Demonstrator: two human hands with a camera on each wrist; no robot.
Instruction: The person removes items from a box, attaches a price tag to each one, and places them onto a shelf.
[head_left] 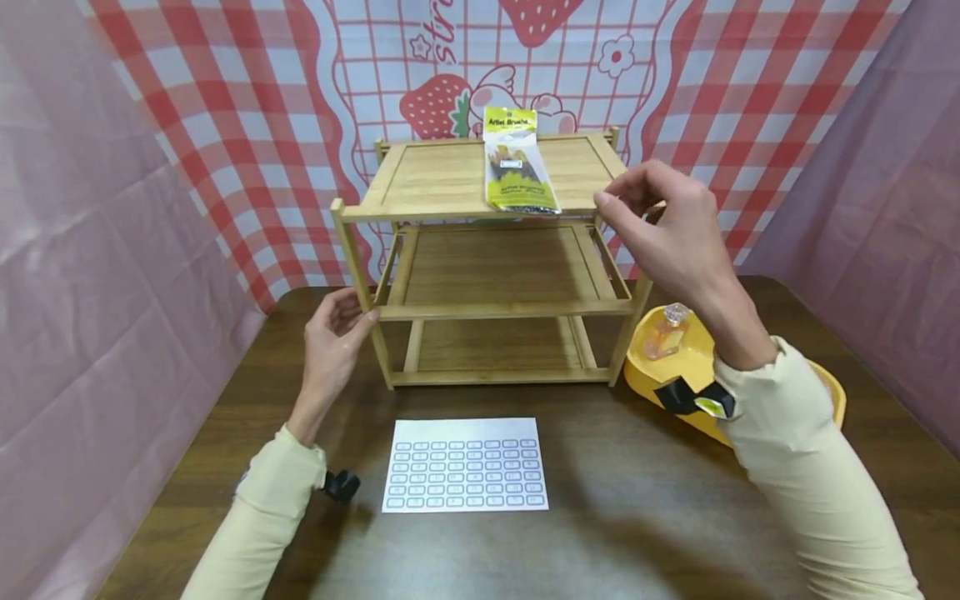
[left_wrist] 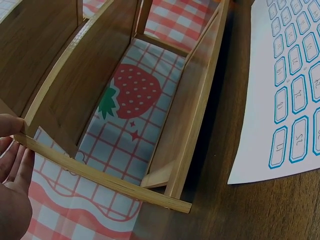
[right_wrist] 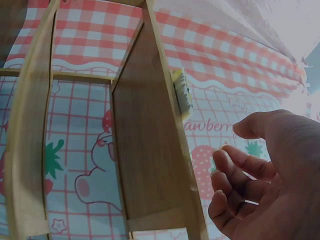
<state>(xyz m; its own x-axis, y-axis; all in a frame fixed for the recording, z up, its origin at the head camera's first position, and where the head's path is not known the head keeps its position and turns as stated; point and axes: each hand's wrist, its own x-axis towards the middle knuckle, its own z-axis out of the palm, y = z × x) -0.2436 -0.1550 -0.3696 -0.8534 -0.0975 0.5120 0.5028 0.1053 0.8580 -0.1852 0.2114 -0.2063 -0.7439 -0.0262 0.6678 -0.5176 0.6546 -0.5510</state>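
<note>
A three-tier wooden shelf rack (head_left: 495, 310) stands on the table. My left hand (head_left: 332, 337) holds its front left post at about the middle tier, thumb in front and fingers behind; the left wrist view shows this hand (left_wrist: 15, 182) at its edge. On the top tier lies a clear and yellow-green packet of artist brushes (head_left: 517, 167), with a small white label on it. My right hand (head_left: 671, 229) hovers by the front right corner of the top tier. In the right wrist view its fingers (right_wrist: 240, 172) are loosely bent, apart from the wood, and hold nothing.
A white sheet of blue-bordered number labels (head_left: 465, 465) lies before the rack. To the right, a yellow tray (head_left: 637, 375) holds a small glass bottle (head_left: 666, 333), partly behind my right forearm. A checked strawberry curtain (head_left: 247, 125) hangs behind.
</note>
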